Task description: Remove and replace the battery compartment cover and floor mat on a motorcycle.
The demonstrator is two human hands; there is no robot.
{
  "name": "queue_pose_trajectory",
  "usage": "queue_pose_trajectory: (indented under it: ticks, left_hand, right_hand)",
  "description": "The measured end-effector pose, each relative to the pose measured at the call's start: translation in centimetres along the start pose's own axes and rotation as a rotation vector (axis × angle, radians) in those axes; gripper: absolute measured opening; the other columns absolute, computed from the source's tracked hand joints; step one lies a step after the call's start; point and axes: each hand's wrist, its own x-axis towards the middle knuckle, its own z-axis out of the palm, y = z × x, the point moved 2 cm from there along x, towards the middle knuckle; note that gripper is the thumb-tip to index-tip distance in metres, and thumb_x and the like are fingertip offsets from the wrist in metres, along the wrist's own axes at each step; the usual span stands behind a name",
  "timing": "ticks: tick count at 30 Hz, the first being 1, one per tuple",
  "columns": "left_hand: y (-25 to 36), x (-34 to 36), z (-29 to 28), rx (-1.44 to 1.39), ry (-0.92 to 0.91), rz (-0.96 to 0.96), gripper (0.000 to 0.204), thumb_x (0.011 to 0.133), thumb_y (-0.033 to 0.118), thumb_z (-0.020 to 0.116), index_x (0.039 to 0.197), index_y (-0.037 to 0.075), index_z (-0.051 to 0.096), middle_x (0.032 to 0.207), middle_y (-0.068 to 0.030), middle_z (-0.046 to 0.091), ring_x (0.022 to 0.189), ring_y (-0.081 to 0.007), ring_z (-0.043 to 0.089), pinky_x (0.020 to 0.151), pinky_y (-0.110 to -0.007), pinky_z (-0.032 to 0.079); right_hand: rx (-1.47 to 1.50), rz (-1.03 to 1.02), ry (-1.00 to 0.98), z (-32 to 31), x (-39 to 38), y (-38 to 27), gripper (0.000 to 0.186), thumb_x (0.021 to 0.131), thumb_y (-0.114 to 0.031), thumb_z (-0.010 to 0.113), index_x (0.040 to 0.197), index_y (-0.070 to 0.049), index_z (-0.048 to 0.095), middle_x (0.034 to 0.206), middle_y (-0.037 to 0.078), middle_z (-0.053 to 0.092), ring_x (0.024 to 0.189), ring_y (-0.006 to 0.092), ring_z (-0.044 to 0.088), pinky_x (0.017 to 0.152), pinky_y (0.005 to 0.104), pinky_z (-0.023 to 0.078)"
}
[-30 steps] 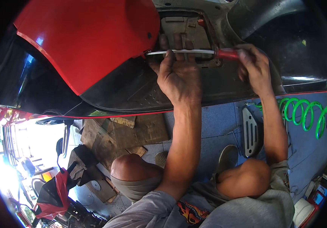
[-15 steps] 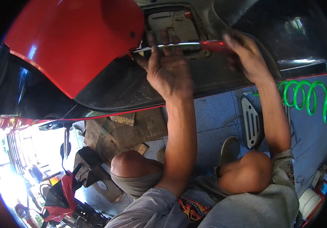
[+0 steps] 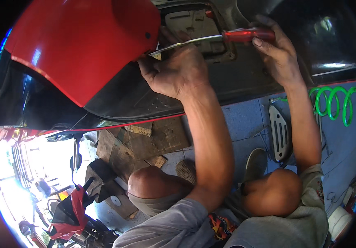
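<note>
Taking clock directions from the middle of my view, I'm holding the red-handled screwdriver (image 3: 242, 35) at about 1 o'clock, its shaft slanting to the left toward the near edge of the red panel (image 3: 87, 45) at 10 to 11. My right hand (image 3: 280, 60), at 2, is pinching the butt of the handle between thumb and fingers. My left hand (image 3: 180, 72), at 12, is lying under the shaft, its fingers reaching behind it and its thumb pointing to the panel's edge; I cannot tell whether those fingers are pressing on anything. Beyond them, also at 12, an open recess (image 3: 192, 22) is showing. At 3, a slotted metal plate (image 3: 280, 132) is lying on the floor, and farther out a green coiled hose (image 3: 333, 101) is hanging.
</note>
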Motion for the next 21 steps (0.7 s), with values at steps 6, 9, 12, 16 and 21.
queue_pose_trajectory:
  ticks: [6,9,12,16,21]
  left_hand:
    - [0.2,-0.2,-0.3,-0.146,-0.159,0.043,0.037,0.087,0.024,0.057,0.12,0.007,0.057,0.129,-0.0097,0.056,0.122,-0.0268,0.049,0.107,-0.046,0.033]
    - [1.1,0.1,-0.7,-0.155,-0.185,0.047,0.034,0.087,0.023,0.056,0.116,0.007,0.059,0.125,-0.0093,0.057,0.119,-0.0271,0.051,0.106,-0.046,0.034]
    - [0.8,0.1,-0.6,-0.159,-0.169,0.046,0.03,0.087,0.023,0.054,0.112,0.007,0.061,0.121,-0.0082,0.059,0.116,-0.0267,0.053,0.104,-0.046,0.035]
    - [0.2,0.0,-1.2,-0.161,-0.158,0.099,0.033,0.086,0.018,0.051,0.116,0.007,0.059,0.124,-0.0086,0.059,0.117,-0.025,0.053,0.103,-0.043,0.036]
    - [0.0,-0.2,-1.4,-0.135,-0.152,0.145,0.038,0.084,0.015,0.05,0.121,0.007,0.056,0.123,-0.0086,0.06,0.118,-0.0241,0.053,0.102,-0.042,0.034]
  right_hand:
    - [-0.412,0.275,-0.14,-1.5,0.5,-1.4,0.039,0.09,-0.036,0.068,0.104,0.0,0.062,0.077,0.004,0.059,0.063,0.0133,0.058,0.056,0.0278,0.047]
    - [-0.182,0.391,-0.043,1.7,-1.1,-2.2,0.039,0.09,-0.036,0.067,0.105,0.0,0.062,0.08,0.004,0.059,0.064,0.0129,0.056,0.057,0.0284,0.047]
    - [-0.081,0.218,-0.046,0.6,-0.8,-0.4,0.039,0.091,-0.037,0.066,0.107,-0.001,0.062,0.083,0.004,0.06,0.064,0.0127,0.054,0.056,0.0292,0.046]
    - [-0.425,0.465,-0.128,-1.0,0.8,-1.3,0.037,0.091,-0.03,0.065,0.113,-0.001,0.059,0.094,0.006,0.062,0.074,0.0146,0.057,0.067,0.0309,0.048]
    - [-0.094,0.356,-0.065,1.7,-1.0,-1.8,0.034,0.091,-0.027,0.066,0.111,0.0,0.06,0.092,0.006,0.062,0.072,0.0142,0.057,0.064,0.0317,0.048]
